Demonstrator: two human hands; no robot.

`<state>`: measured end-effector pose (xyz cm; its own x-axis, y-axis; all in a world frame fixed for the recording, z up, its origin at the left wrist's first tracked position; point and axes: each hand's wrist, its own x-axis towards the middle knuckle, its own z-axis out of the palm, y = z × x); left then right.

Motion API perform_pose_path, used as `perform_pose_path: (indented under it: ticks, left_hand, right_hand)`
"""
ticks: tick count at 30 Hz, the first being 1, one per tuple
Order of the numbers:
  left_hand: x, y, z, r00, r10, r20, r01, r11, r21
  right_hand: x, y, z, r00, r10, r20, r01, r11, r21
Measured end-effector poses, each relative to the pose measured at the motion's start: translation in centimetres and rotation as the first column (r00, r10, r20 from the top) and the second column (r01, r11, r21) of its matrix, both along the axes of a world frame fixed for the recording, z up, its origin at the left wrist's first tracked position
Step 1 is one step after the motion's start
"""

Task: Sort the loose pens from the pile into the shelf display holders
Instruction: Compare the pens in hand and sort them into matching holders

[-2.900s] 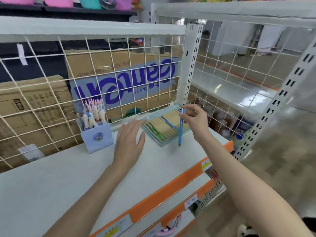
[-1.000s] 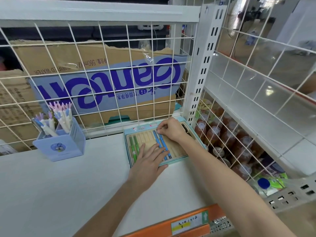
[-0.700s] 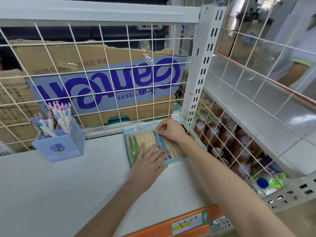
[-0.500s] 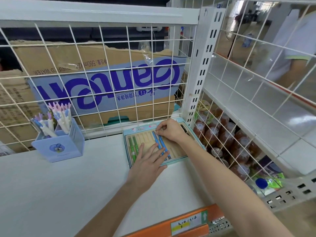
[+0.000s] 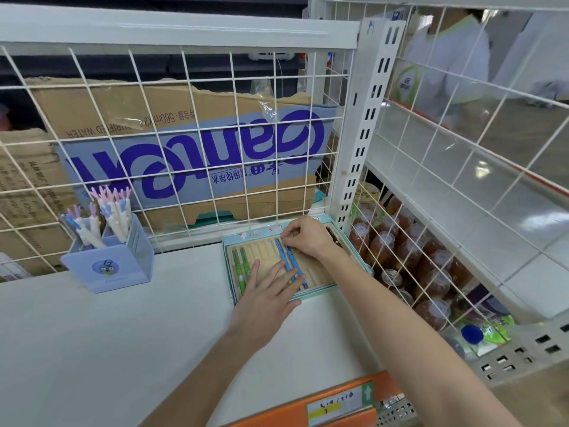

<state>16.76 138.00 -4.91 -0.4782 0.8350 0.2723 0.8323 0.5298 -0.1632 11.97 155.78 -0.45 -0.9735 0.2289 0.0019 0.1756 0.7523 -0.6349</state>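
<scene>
A teal slotted pen tray (image 5: pixel 314 295) lies on the white shelf (image 5: pixel 123 334) by the upright post. Two green pens (image 5: pixel 239 266) sit in its left slots and two blue pens (image 5: pixel 289 261) lie side by side in the middle. My right hand (image 5: pixel 304 235) pinches the top end of the right blue pen with curled fingers. My left hand (image 5: pixel 264 291) lies flat on the tray with straight fingers, its fingertips touching the lower part of the blue pens. A dark pen (image 5: pixel 334 235) shows just behind my right hand.
A lilac box holder (image 5: pixel 110 266) with several pastel pens stands at the back left. A wire grid (image 5: pixel 184 149) closes the back, with cardboard boxes behind it. Bottles (image 5: pixel 400 251) fill the shelf to the right, beyond the white post (image 5: pixel 360 149). A person stands far right.
My right hand has brought the blue pen down into the tray beside another blue pen. My left hand has moved onto the tray. Over the last second both hands barely moved.
</scene>
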Motion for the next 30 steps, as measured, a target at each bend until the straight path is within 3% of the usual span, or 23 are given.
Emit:
perform_pose_path:
  ticks: [12, 22, 27, 30]
  left_hand:
    - [0.0, -0.2, 0.4, 0.983, 0.083, 0.162, -0.064, 0.991, -0.115]
    - [0.3, -1.7, 2.4, 0.966, 0.029, 0.256, -0.002, 0.994, -0.106]
    - [-0.3, -8.0, 4.3, 0.950, 0.055, 0.308, -0.104, 0.984, 0.143]
    - [-0.3, -13.2, 5.9, 0.965, 0.124, 0.231, -0.191, 0.935, 0.297]
  right_hand:
    - [-0.2, -0.1, -0.1, 1.000, -0.020, 0.010, 0.020, 1.000, 0.012]
    - [1.4, -1.8, 0.3, 0.990, -0.144, -0.002, 0.144, 0.989, 0.044]
    - [3.4, -5.3, 2.6, 0.976, -0.198, -0.087, 0.201, 0.979, 0.037]
    - [4.1, -10.4, 4.7, 0.966, -0.146, -0.211, 0.164, 0.984, 0.072]
